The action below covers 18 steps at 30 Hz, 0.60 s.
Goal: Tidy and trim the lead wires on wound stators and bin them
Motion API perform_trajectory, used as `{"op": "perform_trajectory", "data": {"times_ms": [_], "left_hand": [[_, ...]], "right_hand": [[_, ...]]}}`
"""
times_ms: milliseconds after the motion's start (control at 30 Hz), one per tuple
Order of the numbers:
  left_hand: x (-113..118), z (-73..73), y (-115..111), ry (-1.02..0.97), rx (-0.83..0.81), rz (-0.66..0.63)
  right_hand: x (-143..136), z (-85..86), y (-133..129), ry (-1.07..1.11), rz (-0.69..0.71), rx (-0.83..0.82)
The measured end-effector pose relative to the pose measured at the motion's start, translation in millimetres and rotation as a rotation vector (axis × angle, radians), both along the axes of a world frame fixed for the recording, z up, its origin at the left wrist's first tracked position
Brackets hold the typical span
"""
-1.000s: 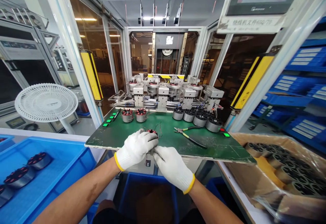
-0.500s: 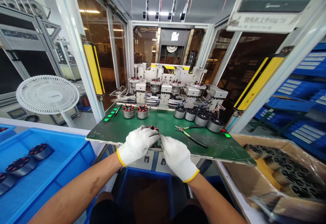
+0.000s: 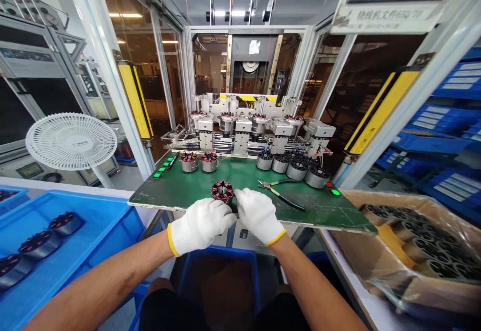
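Note:
A motor stator with dark red windings sits near the front edge of the green worktop, its open centre facing up. My left hand, in a white knitted glove, is just in front of it with the fingers curled together. My gloved right hand is closed at the stator's right side, fingertips close to its rim. Whatever either hand pinches is hidden or too thin to make out. Pliers with green and black handles lie to the right of my right hand.
Two wound stators stand at the back left of the worktop, and several bare stators at the back right. Behind is a winding machine. A blue bin is left, a carton of cores right, a white fan far left.
My left hand has drawn back toward me and down from the stator, uncovering its top. My right hand has risen slightly beside it. The view has shifted a little.

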State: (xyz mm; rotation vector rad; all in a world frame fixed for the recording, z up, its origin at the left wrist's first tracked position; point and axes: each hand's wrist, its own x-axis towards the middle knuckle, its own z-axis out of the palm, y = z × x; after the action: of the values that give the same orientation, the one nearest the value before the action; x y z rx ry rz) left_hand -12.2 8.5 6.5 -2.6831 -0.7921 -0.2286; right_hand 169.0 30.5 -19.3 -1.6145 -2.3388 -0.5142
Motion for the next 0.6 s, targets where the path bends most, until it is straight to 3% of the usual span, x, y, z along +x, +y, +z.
{"op": "perform_trajectory", "data": {"times_ms": [167, 333, 467, 600], "left_hand": [[-8, 2.1, -1, -0.350, -0.163, 0.057], [-3, 18.1, 9, -0.745, -0.502, 0.263], [11, 39.2, 31, -0.776, -0.568, 0.337], [38, 55.6, 48, -0.577, -0.475, 0.427]], "right_hand": [[0, 0.9, 6, -0.022, -0.012, -0.010], [0, -2.0, 0, -0.053, 0.009, -0.043], [-7, -7.0, -13, -0.092, -0.008, -0.066], [-20, -13.4, -25, -0.094, -0.017, -0.057]]}}
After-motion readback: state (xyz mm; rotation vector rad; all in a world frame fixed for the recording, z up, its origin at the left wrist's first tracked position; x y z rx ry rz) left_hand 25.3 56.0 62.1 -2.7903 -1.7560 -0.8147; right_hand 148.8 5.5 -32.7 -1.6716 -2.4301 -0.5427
